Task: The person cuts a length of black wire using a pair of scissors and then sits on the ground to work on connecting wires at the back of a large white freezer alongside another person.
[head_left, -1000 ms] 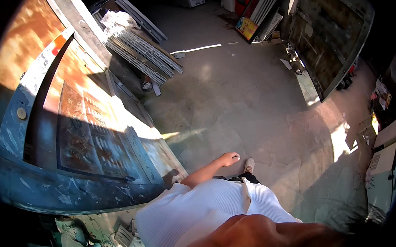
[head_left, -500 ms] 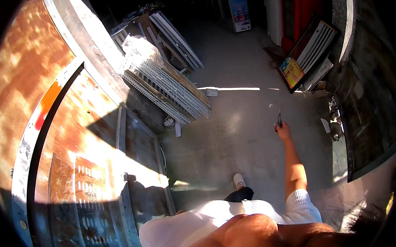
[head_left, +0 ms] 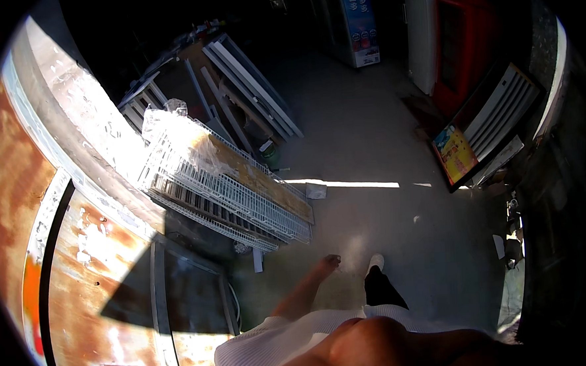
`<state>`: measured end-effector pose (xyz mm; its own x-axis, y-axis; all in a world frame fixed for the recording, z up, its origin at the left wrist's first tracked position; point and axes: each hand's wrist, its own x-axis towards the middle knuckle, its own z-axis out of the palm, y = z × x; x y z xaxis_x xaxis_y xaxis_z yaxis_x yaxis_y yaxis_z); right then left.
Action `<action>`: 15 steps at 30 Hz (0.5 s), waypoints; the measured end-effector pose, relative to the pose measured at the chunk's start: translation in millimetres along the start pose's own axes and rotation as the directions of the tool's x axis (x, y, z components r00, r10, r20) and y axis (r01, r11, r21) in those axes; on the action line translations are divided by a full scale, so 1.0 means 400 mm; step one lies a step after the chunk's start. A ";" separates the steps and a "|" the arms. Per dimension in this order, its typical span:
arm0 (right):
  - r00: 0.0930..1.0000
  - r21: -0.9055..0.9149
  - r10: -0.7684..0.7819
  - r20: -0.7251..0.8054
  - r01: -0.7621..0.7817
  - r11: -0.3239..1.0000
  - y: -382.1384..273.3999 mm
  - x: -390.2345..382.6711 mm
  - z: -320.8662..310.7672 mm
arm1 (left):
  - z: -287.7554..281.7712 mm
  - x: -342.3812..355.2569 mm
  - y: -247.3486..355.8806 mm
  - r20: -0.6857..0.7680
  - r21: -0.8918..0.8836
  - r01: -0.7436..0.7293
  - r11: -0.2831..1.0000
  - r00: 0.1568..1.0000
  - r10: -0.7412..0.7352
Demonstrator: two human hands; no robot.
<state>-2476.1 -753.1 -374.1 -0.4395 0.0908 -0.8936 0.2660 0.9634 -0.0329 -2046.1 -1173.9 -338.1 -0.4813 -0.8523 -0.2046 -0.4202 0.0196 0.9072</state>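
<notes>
White wire racks [head_left: 241,202] stacked ahead-left on floor [head_left: 374,222], nearest thing to my left hand [head_left: 328,263], not touching. Step in hand, my read: walking, white shoe [head_left: 375,263] out front; next move calls for footing clear of racks. Left fingers look loosely curled; can't tell how far open or whether gripping anything. Right hand out of view.
</notes>
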 end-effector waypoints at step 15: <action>0.025 0.038 -0.911 0.412 0.998 0.044 -2.441 -0.767 0.640 | -0.512 0.500 -0.053 -0.035 -0.509 0.704 0.495 0.558 -0.829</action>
<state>-2381.2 -1786.2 -182.3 0.1006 -0.9791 -0.1767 -0.3947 0.1237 -0.9104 -1976.0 -1451.9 -323.0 0.1073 -0.5100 -0.8535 -0.1555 -0.8565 0.4922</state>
